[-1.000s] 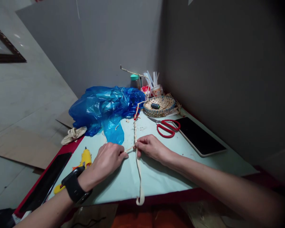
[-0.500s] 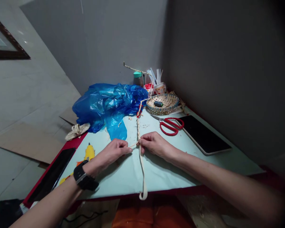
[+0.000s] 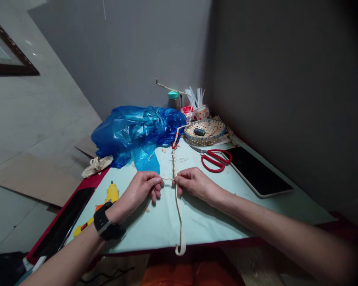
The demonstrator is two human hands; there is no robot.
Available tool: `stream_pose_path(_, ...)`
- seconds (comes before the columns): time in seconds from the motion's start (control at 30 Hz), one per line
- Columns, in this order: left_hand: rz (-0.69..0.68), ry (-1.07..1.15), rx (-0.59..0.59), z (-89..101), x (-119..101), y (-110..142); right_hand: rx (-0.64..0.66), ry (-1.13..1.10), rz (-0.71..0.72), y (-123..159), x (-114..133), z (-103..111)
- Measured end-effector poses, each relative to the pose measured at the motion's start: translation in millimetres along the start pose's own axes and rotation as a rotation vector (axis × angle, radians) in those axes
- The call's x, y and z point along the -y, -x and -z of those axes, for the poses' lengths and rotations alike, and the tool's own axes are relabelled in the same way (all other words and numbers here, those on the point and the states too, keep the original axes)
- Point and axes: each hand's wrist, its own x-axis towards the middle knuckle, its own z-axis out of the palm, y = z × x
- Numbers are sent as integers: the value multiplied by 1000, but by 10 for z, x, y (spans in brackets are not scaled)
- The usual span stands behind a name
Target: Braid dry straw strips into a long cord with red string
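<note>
A pale plaited braid runs from the back of the table toward me, with red tied around it partway along. My right hand pinches the braid at its near end. From that spot a thin twisted strand stretches left, its other end pinched between the thumb and fingers of my left hand. A flat loose strip hangs from the braid past the table's front edge and curls at its tip. My left wrist wears a black watch.
Red-handled scissors and a dark tablet lie to the right. Behind are a woven basket holding a thread spool, a cup of white sticks and a blue plastic bag. A yellow glue gun lies left, near a woven sandal.
My left hand has turned, its lower fingers loosening downward, and the strand between my hands now looks thinner and more level. My right hand keeps its pinch on the braid.
</note>
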Motion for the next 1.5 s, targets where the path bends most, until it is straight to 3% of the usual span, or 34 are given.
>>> stream_pose_path(0.1, -35, -138, 59, -9, -40, 93, -9, 14, -4, -3, 0, 7)
stream_pose_path(0.27, -146, -365, 62, -39, -86, 224, -23, 23, 14, -14, -23, 1)
stream_pose_path(0.57, -115, -374, 116, 10, -10, -2, -34, 12, 22, -21, -38, -9)
stream_pose_path(0.77, -50, -569, 36, -2, -190, 127, -21, 18, 32, -25, -53, -1)
stream_pose_path(0.9, -114, -781, -75, -38, -216, 124, -29, 10, 21, -21, -38, -3)
stream_pose_path(1.13, -147, -808, -157, 1, -158, 76, -25, -6, 5, -15, -5, -7)
stream_pose_path(1.37, -201, -662, 116, -6, -236, 182, -6, -1, 5, -29, -31, -9)
stream_pose_path(1.5, -106, -465, 195, 56, -173, 95, -5, 7, 16, -24, -31, 0)
